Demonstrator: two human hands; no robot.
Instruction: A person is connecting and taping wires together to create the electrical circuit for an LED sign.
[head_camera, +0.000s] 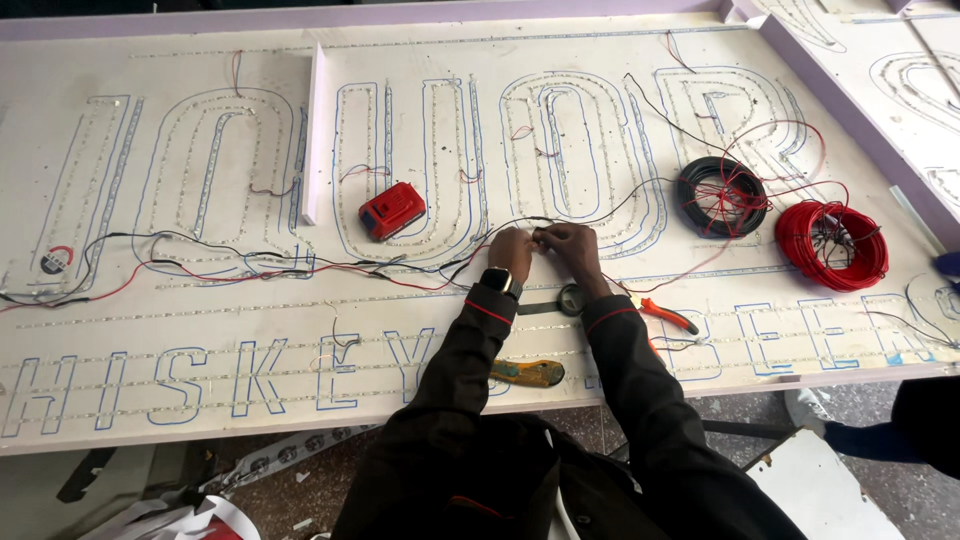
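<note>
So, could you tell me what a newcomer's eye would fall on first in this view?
Probably the big white sign board, covered in blue-outlined letter shapes lined with light strips. At its middle, the left hand and right hand meet, pinching thin wires between them. The bright red wire coil lies at the right beside a black wire coil, and a red battery pack lies left of the hands.

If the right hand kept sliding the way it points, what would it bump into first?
The right hand points left, toward the left hand, so it would meet that hand almost at once. They pinch thin wires between them, so whether they already touch is unclear.
</note>
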